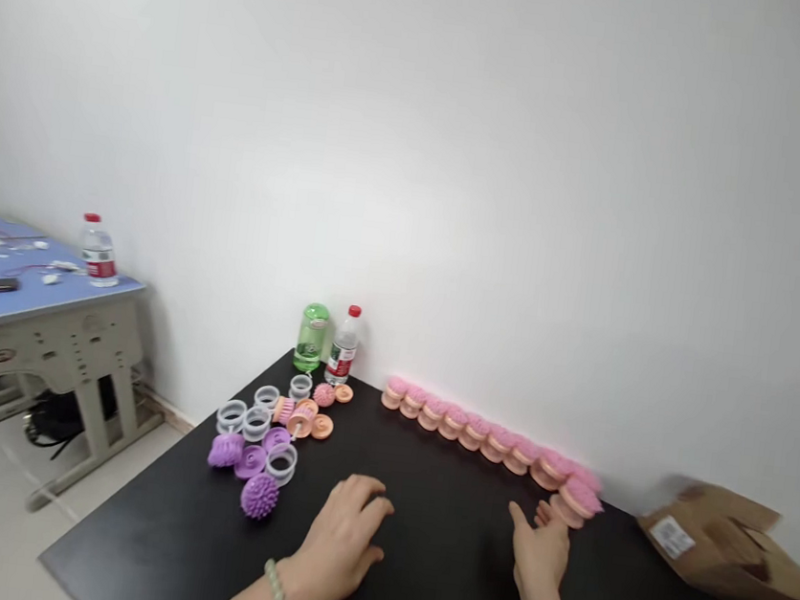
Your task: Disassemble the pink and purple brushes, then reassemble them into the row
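Observation:
My left hand (342,542), with a beaded bracelet at the wrist, hovers over the front of the black table (433,574). Its fingers are loosely bent and apart, with nothing in them. My right hand (542,551) is open, thumb and fingers spread, beside the nearest pink-topped round brush (576,501); whether the fingertips touch it I cannot tell. That brush stands at the right end of a row of similar brushes (476,431) along the wall. Left of my left hand lie a purple bristle head (260,496), purple discs (250,462), clear rings (281,464) and peach parts (321,427).
A green bottle (311,338) and a red-capped water bottle (344,347) stand at the table's back left corner. At the right lies a crumpled brown paper bag (711,543). A blue-topped table (47,284) holding another water bottle (100,253) is at the far left.

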Demonstrator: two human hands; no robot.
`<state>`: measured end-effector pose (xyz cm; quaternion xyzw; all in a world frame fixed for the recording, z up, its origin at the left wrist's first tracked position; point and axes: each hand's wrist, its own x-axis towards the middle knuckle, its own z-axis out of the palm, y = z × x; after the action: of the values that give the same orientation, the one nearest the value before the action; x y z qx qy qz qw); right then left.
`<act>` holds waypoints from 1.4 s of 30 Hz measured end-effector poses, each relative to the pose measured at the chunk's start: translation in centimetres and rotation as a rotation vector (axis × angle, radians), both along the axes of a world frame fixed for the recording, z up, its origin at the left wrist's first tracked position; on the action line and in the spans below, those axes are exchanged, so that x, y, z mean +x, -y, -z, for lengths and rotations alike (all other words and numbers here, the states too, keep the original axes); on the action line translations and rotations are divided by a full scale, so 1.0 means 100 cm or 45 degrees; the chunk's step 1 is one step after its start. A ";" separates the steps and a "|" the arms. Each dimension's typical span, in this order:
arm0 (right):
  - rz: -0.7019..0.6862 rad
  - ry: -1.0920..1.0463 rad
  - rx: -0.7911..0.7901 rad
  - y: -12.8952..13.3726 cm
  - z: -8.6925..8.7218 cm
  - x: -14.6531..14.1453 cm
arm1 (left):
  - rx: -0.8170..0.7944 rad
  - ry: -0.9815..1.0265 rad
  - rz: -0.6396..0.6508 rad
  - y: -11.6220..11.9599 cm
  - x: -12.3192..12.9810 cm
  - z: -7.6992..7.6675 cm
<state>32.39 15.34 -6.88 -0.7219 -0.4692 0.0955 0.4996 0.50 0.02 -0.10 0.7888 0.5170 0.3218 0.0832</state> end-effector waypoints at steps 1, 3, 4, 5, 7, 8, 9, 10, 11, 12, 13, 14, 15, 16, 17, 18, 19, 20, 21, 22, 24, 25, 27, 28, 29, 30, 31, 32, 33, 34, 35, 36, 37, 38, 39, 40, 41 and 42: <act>-0.089 -0.039 0.005 0.008 0.006 -0.015 | 0.032 -0.026 -0.123 -0.002 -0.006 -0.004; -0.247 -0.110 -0.016 0.027 0.014 -0.044 | 0.082 -0.098 -0.418 -0.007 -0.021 -0.010; -0.323 -0.129 -0.023 0.037 0.017 -0.057 | 0.085 -0.147 -0.565 -0.009 -0.028 -0.013; -0.389 -0.142 -0.031 0.046 0.018 -0.069 | 0.070 -0.197 -0.695 -0.010 -0.035 -0.014; -0.503 -0.147 -0.045 0.063 0.017 -0.087 | -0.051 -0.312 -0.875 -0.011 -0.047 -0.017; -0.549 -0.140 -0.045 0.070 0.015 -0.093 | -0.133 -0.363 -0.915 -0.011 -0.051 -0.018; -0.585 -0.129 -0.039 0.075 0.014 -0.097 | -0.212 -0.406 -0.925 -0.011 -0.054 -0.019; -0.615 -0.117 -0.029 0.080 0.012 -0.100 | -0.277 -0.439 -0.909 -0.011 -0.056 -0.020; -0.634 -0.104 -0.017 0.084 0.012 -0.102 | -0.321 -0.461 -0.873 -0.011 -0.057 -0.020; -0.644 -0.091 -0.007 0.087 0.011 -0.103 | -0.339 -0.475 -0.823 -0.011 -0.057 -0.020; -0.650 -0.078 0.002 0.089 0.012 -0.104 | -0.342 -0.485 -0.761 -0.011 -0.056 -0.020; -0.659 -0.065 0.011 0.092 0.012 -0.106 | -0.343 -0.499 -0.684 -0.012 -0.054 -0.019; -0.672 -0.049 0.026 0.094 0.013 -0.108 | -0.339 -0.512 -0.590 -0.012 -0.050 -0.019; -0.694 -0.028 0.049 0.097 0.014 -0.110 | -0.331 -0.523 -0.483 -0.012 -0.046 -0.018; -0.727 -0.003 0.077 0.100 0.014 -0.114 | -0.319 -0.531 -0.370 -0.012 -0.041 -0.017; -0.770 0.023 0.109 0.104 0.013 -0.118 | -0.305 -0.537 -0.260 -0.011 -0.035 -0.016; -0.818 0.051 0.144 0.108 0.011 -0.123 | -0.293 -0.539 -0.159 -0.009 -0.029 -0.015; -0.865 0.076 0.183 0.111 0.008 -0.129 | -0.282 -0.541 -0.072 -0.008 -0.022 -0.014; -0.907 0.097 0.226 0.115 0.003 -0.135 | -0.272 -0.543 0.005 -0.006 -0.016 -0.012; -0.940 0.113 0.275 0.117 -0.004 -0.141 | -0.265 -0.541 0.074 -0.004 -0.010 -0.011; -1.012 0.139 0.373 0.120 -0.023 -0.154 | -0.261 -0.505 0.159 0.000 0.000 -0.009; -1.071 0.159 0.399 0.119 -0.035 -0.161 | -0.270 -0.469 0.172 0.001 0.003 -0.008; -1.258 0.214 0.359 0.114 -0.060 -0.177 | -0.305 -0.391 0.177 0.002 0.005 -0.007; -1.345 0.247 0.304 0.110 -0.073 -0.186 | -0.324 -0.365 0.189 0.002 0.005 -0.007; -1.370 0.260 0.246 0.106 -0.086 -0.197 | -0.339 -0.351 0.224 0.002 0.005 -0.006; -1.402 0.286 0.178 0.102 -0.096 -0.208 | -0.351 -0.344 0.281 0.002 0.004 -0.006; -1.463 0.349 0.106 0.098 -0.104 -0.220 | -0.357 -0.335 0.341 0.003 0.003 -0.005; -1.551 0.461 0.036 0.095 -0.110 -0.232 | -0.362 -0.322 0.389 0.003 0.002 -0.004; -1.621 0.573 -0.022 0.092 -0.112 -0.243 | -0.370 -0.304 0.422 0.004 0.001 -0.003; -1.666 0.635 -0.061 0.090 -0.113 -0.253 | -0.381 -0.283 0.442 0.004 0.001 -0.001; -1.697 0.682 -0.098 0.088 -0.111 -0.262 | -0.395 -0.259 0.436 0.004 0.000 0.001; -1.714 0.710 -0.131 0.086 -0.107 -0.268 | -0.412 -0.235 0.411 0.003 0.000 0.004; -1.720 0.718 -0.156 0.084 -0.103 -0.272 | -0.431 -0.204 0.378 0.002 0.000 0.007; -1.719 0.721 -0.175 0.082 -0.099 -0.273 | -0.446 -0.165 0.349 0.001 0.001 0.009; -1.710 0.712 -0.181 0.080 -0.097 -0.272 | -0.456 -0.115 0.327 0.000 0.001 0.011; -1.687 0.691 -0.173 0.078 -0.095 -0.267 | -0.466 -0.058 0.320 -0.001 0.001 0.013; -1.650 0.658 -0.152 0.077 -0.095 -0.261 | -0.476 0.008 0.325 -0.002 0.002 0.013; -1.596 0.616 -0.123 0.075 -0.097 -0.252 | -0.492 0.086 0.331 -0.003 0.002 0.012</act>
<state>7.18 7.81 2.80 -0.3356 -0.8934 0.2239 0.1979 0.69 0.28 -1.33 0.8069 0.4601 0.2298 0.2906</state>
